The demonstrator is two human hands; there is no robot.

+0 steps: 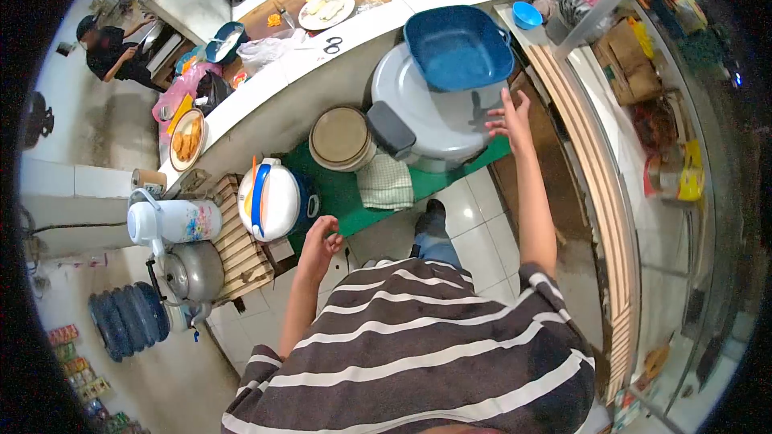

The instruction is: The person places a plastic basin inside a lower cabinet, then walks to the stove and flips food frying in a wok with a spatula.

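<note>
My right hand (511, 119) reaches forward with its fingers spread and holds nothing. It is over the right side of a large grey lidded pot (438, 128), just below a blue plastic basin (458, 44) that rests on the lid. My left hand (322, 239) hangs near my body with its fingers loosely curled and apart, nothing in it. Closest to that hand is a white and blue rice cooker (273, 201). Between the cooker and the pot stands a stack of brown-rimmed plates (341, 135), with a checked cloth (385, 182) beside it.
A green-covered table (342, 207) carries the pot and plates. Behind it runs a white tiled counter (277, 76) with a plate of pale food (326, 10). A thermos jug (177, 220) and a metal kettle (195, 271) are at left. Another person (121, 52) works at far left.
</note>
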